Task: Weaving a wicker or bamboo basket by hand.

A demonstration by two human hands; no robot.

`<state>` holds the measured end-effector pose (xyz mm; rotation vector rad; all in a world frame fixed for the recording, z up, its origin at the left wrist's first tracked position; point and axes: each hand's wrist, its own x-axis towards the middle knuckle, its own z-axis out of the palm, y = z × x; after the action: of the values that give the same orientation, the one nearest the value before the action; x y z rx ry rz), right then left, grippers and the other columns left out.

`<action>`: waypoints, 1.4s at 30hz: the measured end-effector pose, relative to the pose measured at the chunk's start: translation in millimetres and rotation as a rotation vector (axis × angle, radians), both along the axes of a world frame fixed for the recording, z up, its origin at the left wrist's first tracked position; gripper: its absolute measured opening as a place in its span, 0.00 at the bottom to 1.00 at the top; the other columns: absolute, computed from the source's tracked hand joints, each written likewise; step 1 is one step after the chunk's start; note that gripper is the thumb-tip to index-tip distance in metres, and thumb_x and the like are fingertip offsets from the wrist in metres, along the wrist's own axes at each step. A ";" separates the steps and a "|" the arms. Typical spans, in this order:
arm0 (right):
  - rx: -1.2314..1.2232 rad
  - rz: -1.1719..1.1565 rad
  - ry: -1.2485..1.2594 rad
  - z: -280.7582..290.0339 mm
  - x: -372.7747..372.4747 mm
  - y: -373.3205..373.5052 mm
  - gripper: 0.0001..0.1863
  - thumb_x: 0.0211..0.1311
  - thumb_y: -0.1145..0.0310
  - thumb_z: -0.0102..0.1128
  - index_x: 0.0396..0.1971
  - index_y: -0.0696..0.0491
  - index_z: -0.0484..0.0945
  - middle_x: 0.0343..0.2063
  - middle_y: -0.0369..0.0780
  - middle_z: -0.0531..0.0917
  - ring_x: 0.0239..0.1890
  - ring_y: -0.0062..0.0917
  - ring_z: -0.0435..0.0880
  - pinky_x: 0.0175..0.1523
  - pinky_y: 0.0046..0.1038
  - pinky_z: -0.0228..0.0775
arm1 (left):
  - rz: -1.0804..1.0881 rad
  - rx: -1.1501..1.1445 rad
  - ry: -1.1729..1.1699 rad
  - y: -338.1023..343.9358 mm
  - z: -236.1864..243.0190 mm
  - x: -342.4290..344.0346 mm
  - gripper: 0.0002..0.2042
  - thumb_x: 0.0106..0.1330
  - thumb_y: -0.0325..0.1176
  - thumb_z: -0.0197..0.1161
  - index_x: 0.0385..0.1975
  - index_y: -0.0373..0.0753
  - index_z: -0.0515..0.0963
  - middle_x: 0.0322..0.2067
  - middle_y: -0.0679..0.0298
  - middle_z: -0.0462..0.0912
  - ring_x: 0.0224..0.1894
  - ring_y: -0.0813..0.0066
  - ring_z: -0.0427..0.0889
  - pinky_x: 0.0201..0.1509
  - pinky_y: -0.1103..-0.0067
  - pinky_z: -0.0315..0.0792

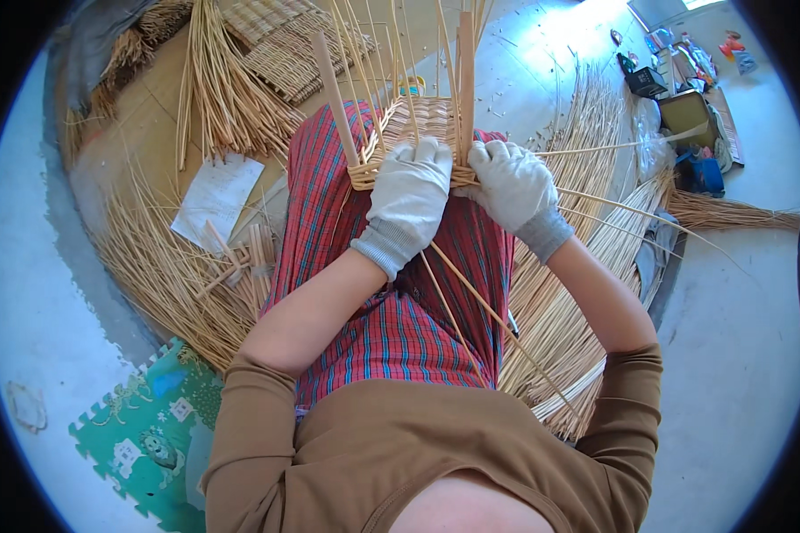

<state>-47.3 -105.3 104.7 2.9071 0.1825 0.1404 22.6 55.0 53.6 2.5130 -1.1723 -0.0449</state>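
While both gloved hands are at its near rim, the basket (425,114) lies just beyond them on the lap (373,346), rim running L–R. L hand (413,186) is nr mid-rim, R hand (514,182) at the R corner; fingers curled on both, can't tell what's pinched. Basket's tan, close-woven, shallow-looking, w/ thick upright sticks (334,99) & thin canes (542,374).

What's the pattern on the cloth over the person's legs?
The cloth: red plaid with blue and dark lines, best in the head view.
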 end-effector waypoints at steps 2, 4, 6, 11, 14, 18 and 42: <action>0.032 -0.021 -0.010 -1.5 -1.7 -2.9 0.29 0.52 0.46 0.72 0.45 0.52 0.75 0.35 0.40 0.80 0.42 0.36 0.84 0.45 0.37 0.78 | -0.007 -0.108 -0.108 -2.9 -15.9 1.2 0.20 0.64 0.35 0.58 0.55 0.36 0.74 0.50 0.54 0.79 0.56 0.57 0.79 0.67 0.62 0.67; 0.037 -0.028 -0.016 -6.2 3.3 0.6 0.28 0.54 0.46 0.71 0.45 0.51 0.75 0.35 0.40 0.81 0.42 0.35 0.84 0.45 0.38 0.78 | -0.032 -0.293 -0.299 0.7 -45.3 6.2 0.20 0.68 0.35 0.55 0.57 0.34 0.74 0.52 0.52 0.79 0.56 0.54 0.79 0.66 0.61 0.68; 0.000 0.054 -0.072 -4.1 9.7 6.4 0.20 0.58 0.51 0.67 0.39 0.51 0.75 0.34 0.38 0.81 0.41 0.31 0.85 0.44 0.34 0.78 | -0.052 -0.313 -0.358 9.8 -48.7 14.0 0.22 0.68 0.39 0.58 0.58 0.33 0.73 0.52 0.51 0.80 0.55 0.55 0.80 0.64 0.63 0.69; -0.189 0.118 -0.095 -11.6 16.9 0.2 0.06 0.62 0.64 0.58 0.34 0.50 0.75 0.25 0.36 0.82 0.30 0.30 0.86 0.34 0.34 0.78 | -0.113 -0.133 -0.206 13.9 -30.2 24.0 0.25 0.63 0.45 0.66 0.56 0.38 0.74 0.45 0.57 0.83 0.42 0.60 0.85 0.46 0.66 0.77; -0.118 0.101 -0.093 -14.8 19.7 -0.2 0.09 0.61 0.61 0.60 0.32 0.48 0.71 0.21 0.35 0.78 0.26 0.29 0.84 0.29 0.33 0.77 | -0.103 -0.094 -0.188 11.4 -22.6 29.4 0.19 0.63 0.46 0.66 0.47 0.41 0.75 0.37 0.59 0.83 0.37 0.58 0.85 0.39 0.63 0.77; 0.034 0.107 -0.061 -10.6 19.0 1.8 0.09 0.63 0.60 0.60 0.32 0.49 0.74 0.22 0.37 0.82 0.28 0.29 0.87 0.30 0.35 0.78 | -0.114 -0.170 -0.193 14.0 -16.5 29.4 0.14 0.64 0.43 0.64 0.40 0.40 0.75 0.32 0.59 0.81 0.35 0.59 0.85 0.41 0.65 0.77; 0.603 -0.049 0.467 29.4 23.0 -80.1 0.14 0.60 0.55 0.67 0.45 0.38 0.89 0.49 0.35 0.86 0.53 0.31 0.83 0.58 0.35 0.76 | -0.027 -0.547 1.050 7.4 11.5 31.4 0.13 0.69 0.24 0.65 0.52 0.34 0.76 0.33 0.60 0.84 0.35 0.75 0.86 0.40 0.76 0.79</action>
<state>-24.2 -185.3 134.1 3.4891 0.1641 -0.6002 53.9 62.4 65.1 1.5817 -0.6288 -0.8141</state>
